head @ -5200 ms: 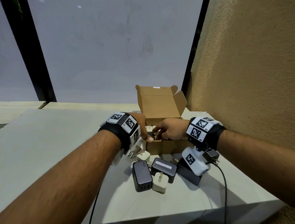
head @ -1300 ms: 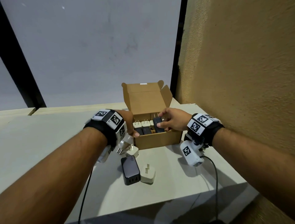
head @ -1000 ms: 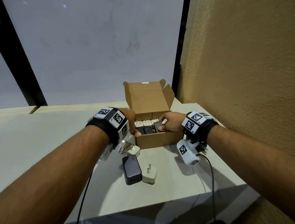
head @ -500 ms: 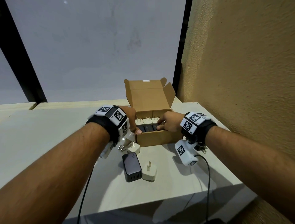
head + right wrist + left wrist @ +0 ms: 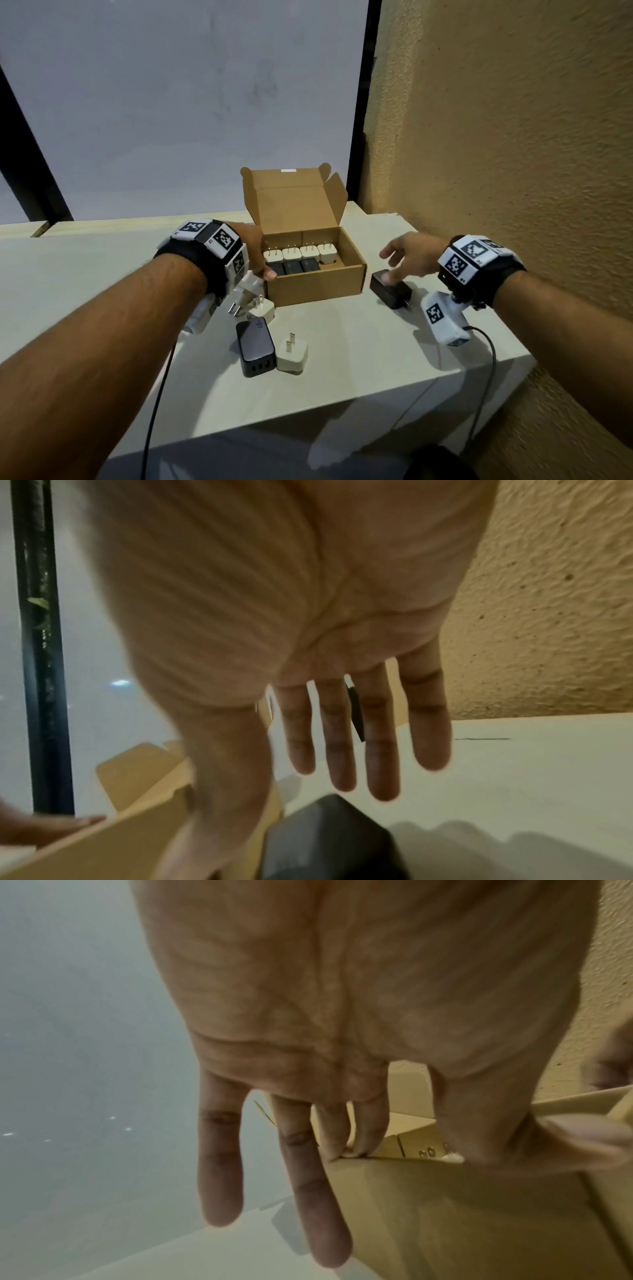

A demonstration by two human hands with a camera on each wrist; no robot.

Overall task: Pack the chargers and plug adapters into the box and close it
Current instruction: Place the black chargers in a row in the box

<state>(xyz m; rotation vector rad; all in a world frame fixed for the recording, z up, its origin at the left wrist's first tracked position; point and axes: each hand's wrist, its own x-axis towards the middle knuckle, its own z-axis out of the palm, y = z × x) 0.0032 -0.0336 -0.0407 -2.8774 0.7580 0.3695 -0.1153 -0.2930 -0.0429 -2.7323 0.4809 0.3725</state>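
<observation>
Your left hand (image 5: 255,255) rests on the left wall of the open brown cardboard box (image 5: 313,289), at about 9 o'clock of it. In the left wrist view the fingers (image 5: 310,1191) hang straight down along the outside of that wall and the thumb lies over the front rim, so the hand is loose and flat, not clamped round anything.

Inside the box, 4 white cube plug adapters (image 5: 299,255) stand in a row along the back with their prongs up, and 3 black chargers (image 5: 293,267) sit just in front of them. The corner at 4 o'clock inside the box shows bare cardboard. The lid stands upright at 12 o'clock.

Your right hand (image 5: 409,255) is out at 3 o'clock of the box, above a black rectangular charger (image 5: 390,289) lying on the pale table (image 5: 359,342) just beside the box wall. The fingers are spread wide and straight; the thumb reaches down to the top of that charger, though you cannot tell for sure that it touches.

At 6 to 7 o'clock of the box, near your left wrist, lie a flat black multi-port charger (image 5: 255,346), a white cube adapter with 2 prongs up (image 5: 293,354) touching its right side, and 2 more white plugs (image 5: 255,298) partly hidden under the wrist camera.
</observation>
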